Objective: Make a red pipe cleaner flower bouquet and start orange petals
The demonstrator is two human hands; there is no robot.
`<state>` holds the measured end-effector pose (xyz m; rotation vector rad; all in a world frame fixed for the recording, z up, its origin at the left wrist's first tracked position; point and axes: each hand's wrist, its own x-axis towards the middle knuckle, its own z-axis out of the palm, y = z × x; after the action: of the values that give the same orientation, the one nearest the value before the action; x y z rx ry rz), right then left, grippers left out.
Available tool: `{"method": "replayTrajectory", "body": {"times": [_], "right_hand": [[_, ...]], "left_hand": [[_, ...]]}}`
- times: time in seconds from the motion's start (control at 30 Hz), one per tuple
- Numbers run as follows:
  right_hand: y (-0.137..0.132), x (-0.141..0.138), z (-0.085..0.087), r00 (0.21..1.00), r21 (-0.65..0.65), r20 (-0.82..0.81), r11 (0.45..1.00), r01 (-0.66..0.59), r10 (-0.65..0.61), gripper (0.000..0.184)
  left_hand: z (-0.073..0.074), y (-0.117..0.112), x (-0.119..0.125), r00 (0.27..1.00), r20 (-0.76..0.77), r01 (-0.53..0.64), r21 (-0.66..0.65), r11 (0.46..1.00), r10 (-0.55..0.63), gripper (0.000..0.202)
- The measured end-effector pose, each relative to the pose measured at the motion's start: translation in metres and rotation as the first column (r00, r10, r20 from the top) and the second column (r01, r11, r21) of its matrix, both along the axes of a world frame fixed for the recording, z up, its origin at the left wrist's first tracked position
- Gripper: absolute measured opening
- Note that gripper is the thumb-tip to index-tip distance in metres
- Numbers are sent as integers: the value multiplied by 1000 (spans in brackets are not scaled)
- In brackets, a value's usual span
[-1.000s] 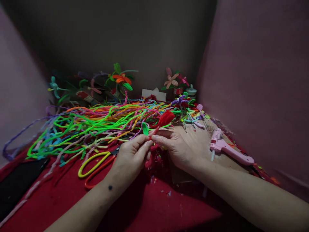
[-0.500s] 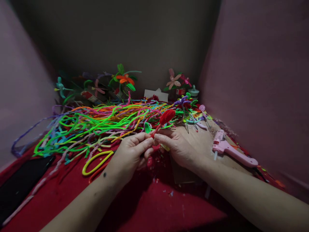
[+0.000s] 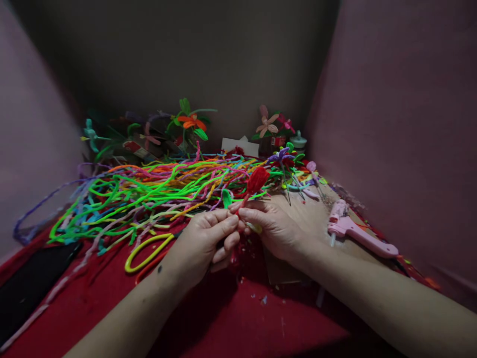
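Observation:
Between my two hands is a red pipe cleaner (image 3: pixel 258 180), its upper end shaped into a fuzzy petal-like loop that points up and to the right. My left hand (image 3: pixel 214 233) pinches its lower part between thumb and forefinger. Close against it, my right hand (image 3: pixel 272 226) pinches the same red stem with thumb and fingers. Its lower end is mostly hidden by my fingers. A green leaf-shaped loop (image 3: pixel 226 198) shows just behind my left fingertips. Yellow-handled scissors (image 3: pixel 149 252) lie beside my left wrist.
A heap of colourful pipe cleaners (image 3: pixel 149 189) spreads behind my hands. At right, a pink glue gun (image 3: pixel 359 233) rests on a brown board (image 3: pixel 309 211). Finished pipe-cleaner flowers (image 3: pixel 192 122) stand along the back wall. A black flat object (image 3: pixel 35 271) lies at left on the red cloth (image 3: pixel 238 323).
My left fingers have shifted slightly on the red stem, and the two hands' fingertips sit closer together. The red loop has turned a little. The whole view has drifted slightly.

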<state>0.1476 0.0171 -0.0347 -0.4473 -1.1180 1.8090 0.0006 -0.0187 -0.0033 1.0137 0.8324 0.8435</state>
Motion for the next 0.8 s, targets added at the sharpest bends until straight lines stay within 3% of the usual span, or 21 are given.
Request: {"method": "replayTrajectory", "body": {"times": [0.1, 0.17, 0.23, 0.3, 0.37, 0.43, 0.6, 0.8], "right_hand": [[-2, 0, 1, 1000, 2, 11, 1000, 24, -24, 12], [-2, 0, 1, 997, 18, 29, 998, 66, -67, 9], [-2, 1, 2, 993, 22, 46, 994, 108, -109, 7], [-3, 0, 2, 989, 8, 59, 991, 133, -133, 7], [-3, 0, 3, 988, -1, 67, 990, 142, -141, 8], [-5, -1, 4, 987, -7, 72, 989, 148, -147, 7], [-8, -1, 8, 983, -4, 64, 985, 171, -170, 3], [-9, -2, 10, 989, -11, 50, 990, 138, -137, 5]], "left_hand": [[2, -2, 3, 979, -184, -64, 120, 991, 86, 23], [2, -2, 5, 905, -361, -116, 298, 947, 224, 24], [-1, -3, 5, 773, -496, -86, 536, 840, 395, 21], [-7, -3, 5, 634, -550, 27, 718, 696, 543, 15], [-14, -3, 3, 519, -565, 150, 799, 583, 641, 15], [-19, -3, 1, 444, -566, 234, 822, 519, 695, 17], [-22, -1, -1, 406, -538, 311, 842, 441, 739, 20], [-21, 0, 0, 408, -519, 284, 854, 436, 751, 20]]}}
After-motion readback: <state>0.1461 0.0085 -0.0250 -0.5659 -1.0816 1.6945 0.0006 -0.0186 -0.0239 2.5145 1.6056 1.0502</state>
